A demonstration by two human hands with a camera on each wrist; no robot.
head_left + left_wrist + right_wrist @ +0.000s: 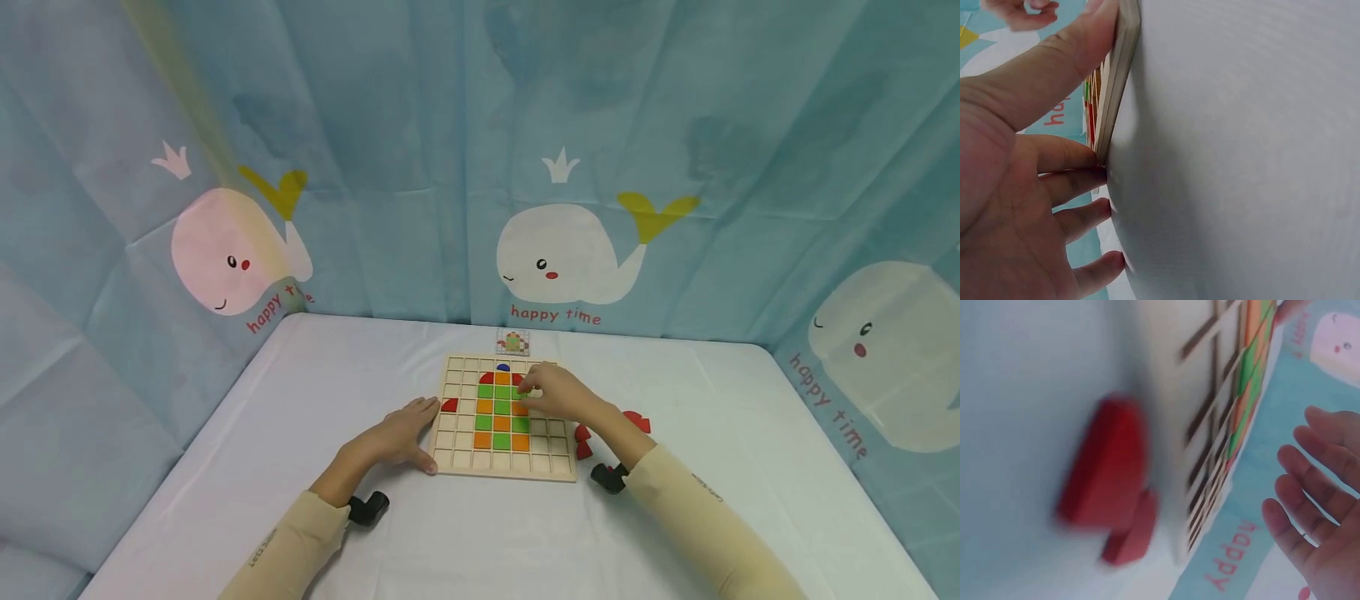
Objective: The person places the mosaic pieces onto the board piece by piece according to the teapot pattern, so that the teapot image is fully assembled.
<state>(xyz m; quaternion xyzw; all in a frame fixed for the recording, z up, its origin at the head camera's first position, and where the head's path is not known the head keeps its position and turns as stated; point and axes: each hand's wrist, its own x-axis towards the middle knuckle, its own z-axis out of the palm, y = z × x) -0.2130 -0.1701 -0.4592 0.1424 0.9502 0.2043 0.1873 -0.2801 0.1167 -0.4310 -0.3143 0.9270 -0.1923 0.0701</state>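
Currently, right hand (557, 393): fingers loosely extended, palm bare, over the right side of the coloured pattern; its fingertips are close to a red piece (517, 379), but whether they touch it cannot be told.
Left hand (405, 435): fingers and thumb spread, resting against the near left part of the board's edge, thumb nearest.
Board: a pale wooden square board with a raised grid (463, 459), lying flat on the table between both hands.
Pattern: orange and green squares (502, 422) alternate in three rows of three cells, with a green row beyond; farther still, an orange square (502, 379) sits between red pieces, then a blue half-round piece (503, 367).
Left column: one red quarter-round piece (449, 405).
Right of board: loose red blocks (583, 450) on the table, some near the right forearm.
Far side: a small printed card (513, 342) just beyond the board.
Table: a white cloth-like surface (450, 542).
Backdrop: a light blue curtain with printed whales (420, 242).
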